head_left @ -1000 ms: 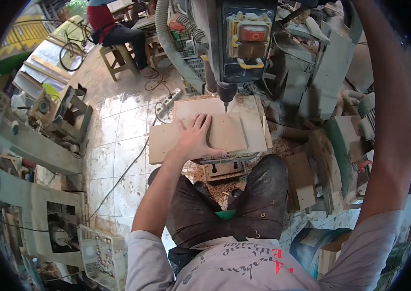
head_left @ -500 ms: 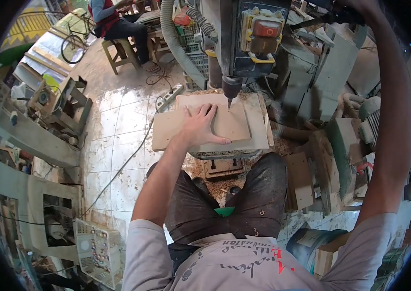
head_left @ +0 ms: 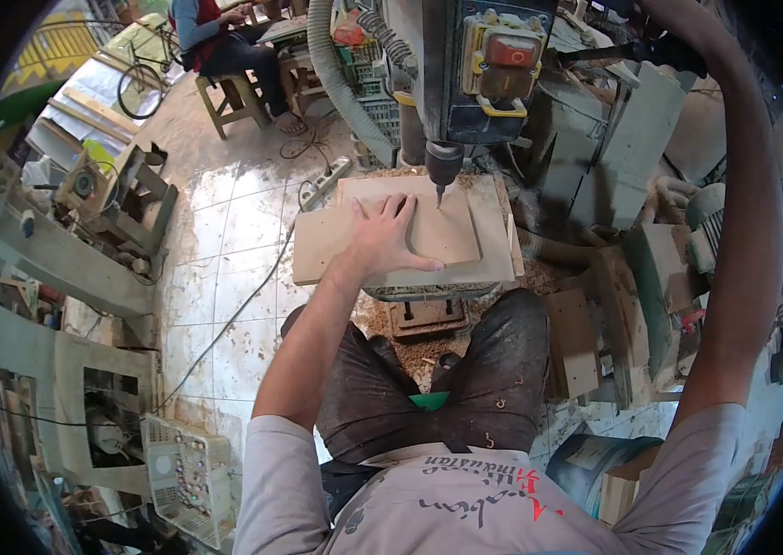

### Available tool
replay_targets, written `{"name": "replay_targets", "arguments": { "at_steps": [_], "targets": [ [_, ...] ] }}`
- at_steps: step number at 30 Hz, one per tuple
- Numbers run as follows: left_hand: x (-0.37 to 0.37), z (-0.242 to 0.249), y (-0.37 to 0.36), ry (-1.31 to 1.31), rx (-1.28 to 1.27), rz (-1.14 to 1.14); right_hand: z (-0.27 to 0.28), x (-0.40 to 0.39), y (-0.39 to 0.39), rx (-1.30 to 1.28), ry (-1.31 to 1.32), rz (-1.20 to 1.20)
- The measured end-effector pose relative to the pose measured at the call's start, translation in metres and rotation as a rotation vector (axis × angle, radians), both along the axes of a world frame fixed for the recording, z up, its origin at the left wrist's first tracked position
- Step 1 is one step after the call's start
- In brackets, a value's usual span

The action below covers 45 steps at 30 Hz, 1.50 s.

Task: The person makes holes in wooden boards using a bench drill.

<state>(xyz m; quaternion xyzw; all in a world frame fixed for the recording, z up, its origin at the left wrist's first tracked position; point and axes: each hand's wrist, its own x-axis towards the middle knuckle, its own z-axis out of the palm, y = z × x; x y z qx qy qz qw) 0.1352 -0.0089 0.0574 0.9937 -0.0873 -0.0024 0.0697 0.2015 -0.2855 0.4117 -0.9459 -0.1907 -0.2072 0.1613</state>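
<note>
My left hand (head_left: 384,239) lies flat with fingers spread on a brown wooden board (head_left: 327,248), pressing it against a paler board (head_left: 495,242) beneath. Small dark holes dot the brown board. Just right of my fingertips, the drill bit (head_left: 440,196) points down at the board, its tip right at the surface. The bit sits in the dark chuck (head_left: 444,163) of a drill press. At the upper right, my right hand (head_left: 664,13) is closed at the drill press lever, beside a black handle (head_left: 678,55); the frame edge cuts off most of its fingers.
A red switch (head_left: 510,52) is on the drill press head. A ribbed hose (head_left: 322,55) hangs behind. On the tiled floor lie a power strip (head_left: 325,183) with cable and a plastic crate (head_left: 190,481). Another person (head_left: 225,55) sits at the back. Sawdust (head_left: 428,356) lies below the worktable.
My right hand and the black handle have moved slightly downward, and the chuck with its bit sits a little lower. My left hand keeps its place on the board.
</note>
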Motion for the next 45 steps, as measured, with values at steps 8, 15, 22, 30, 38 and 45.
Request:
{"name": "replay_targets", "arguments": {
  "at_steps": [8,15,22,30,38,45],
  "targets": [
    [-0.001,0.001,-0.002,-0.004,0.019,-0.001,0.001,-0.019,0.007,0.009,0.061,-0.041],
    [0.0,-0.003,-0.002,-0.015,0.001,0.006,-0.001,-0.027,0.013,0.067,0.201,-0.124],
    [0.0,-0.002,-0.004,-0.003,0.017,0.028,-0.004,-0.029,0.006,0.056,0.196,-0.045],
    [-0.003,0.005,-0.004,0.03,-0.096,0.013,-0.023,0.054,-0.042,-0.027,0.083,0.146],
    [-0.002,-0.007,-0.001,-0.039,-0.077,-0.015,-0.039,0.027,-0.038,-0.029,0.142,0.045],
    [-0.001,-0.009,-0.002,-0.044,-0.078,-0.018,-0.058,-0.031,-0.012,-0.051,0.463,0.02]
  ]
}}
